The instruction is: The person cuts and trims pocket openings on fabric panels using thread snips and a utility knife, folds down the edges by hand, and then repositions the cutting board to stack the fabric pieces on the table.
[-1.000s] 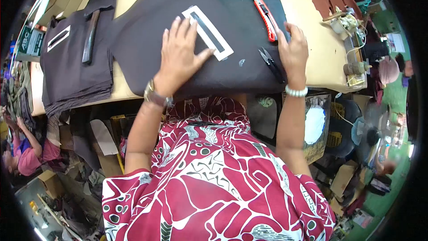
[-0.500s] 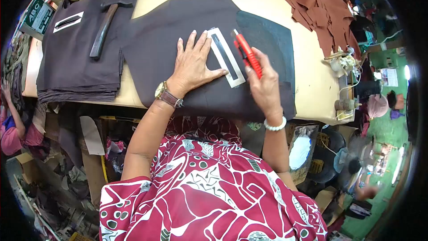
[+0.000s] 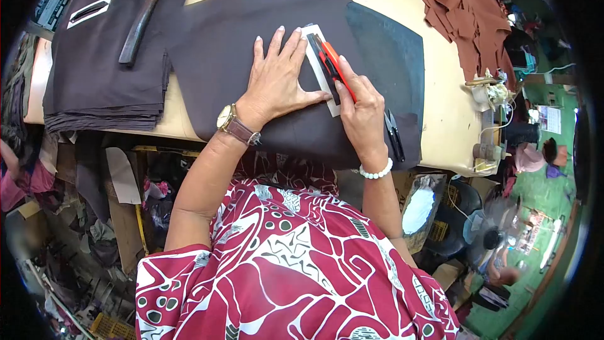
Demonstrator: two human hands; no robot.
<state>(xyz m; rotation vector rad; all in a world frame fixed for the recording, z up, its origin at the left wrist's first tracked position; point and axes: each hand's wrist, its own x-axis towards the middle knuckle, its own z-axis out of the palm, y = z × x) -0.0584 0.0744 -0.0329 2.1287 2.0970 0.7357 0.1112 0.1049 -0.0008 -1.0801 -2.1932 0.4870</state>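
My left hand (image 3: pixel 277 82) lies flat with spread fingers on the dark brown sheet (image 3: pixel 233 25), its thumb and fingertips against the left edge of a white rectangular frame (image 3: pixel 335 108) with a slot. In my right hand (image 3: pixel 363 106) is a red utility knife (image 3: pixel 338 68), its tip over the upper part of the frame's slot. The knife and fingers cover part of the frame. Black thread snips (image 3: pixel 394 136) rest on the sheet, right of my right hand. A dark green mat (image 3: pixel 393 56) shows beneath the sheet's right side.
At the left, a hammer (image 3: pixel 143 22) and a second white frame (image 3: pixel 89 11) with a black item lie on stacked dark sheets (image 3: pixel 104 75). Reddish-brown pieces (image 3: pixel 462 19) lie at the back right. Small containers (image 3: pixel 487 97) stand on the table's right edge.
My right hand picked up the red knife from the sheet and brought it left over the white frame's slot. My left hand stays flat beside the frame. The camera view has shifted.
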